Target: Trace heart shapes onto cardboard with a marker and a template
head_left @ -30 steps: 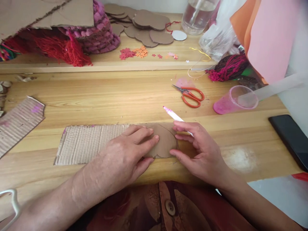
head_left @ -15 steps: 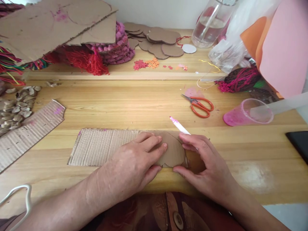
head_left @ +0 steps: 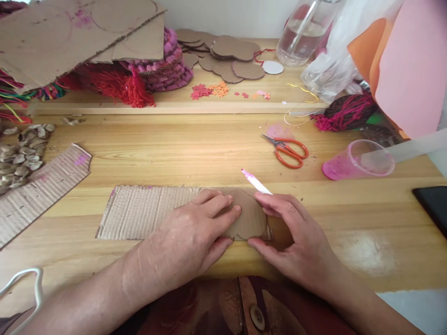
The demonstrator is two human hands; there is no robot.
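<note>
Looks like a craft desk, maybe at home: wooden desktop [head_left: 157,153] with scissors [head_left: 288,151], yarn [head_left: 349,111], paper stars [head_left: 201,91], cardboard cutouts [head_left: 235,48], shells [head_left: 24,160], plus phone [head_left: 433,207] and water bottle [head_left: 303,37].

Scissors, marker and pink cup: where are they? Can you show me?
Scissors [head_left: 286,149], head view: on the red-orange handles.
Marker [head_left: 259,184], head view: on its white barrel.
Pink cup [head_left: 341,164], head view: on its pink side.

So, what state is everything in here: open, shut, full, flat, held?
cardboard cutout: flat, partly under the left hand
marker: uncapped, held in the right hand
corrugated strip: flat, partly covered
scissors: lying down, blades closed or nearly so
pink-stained cup: open-topped
bottle: partly filled with clear liquid
plastic bag: crumpled
small stars: loose, partly heaped
</note>
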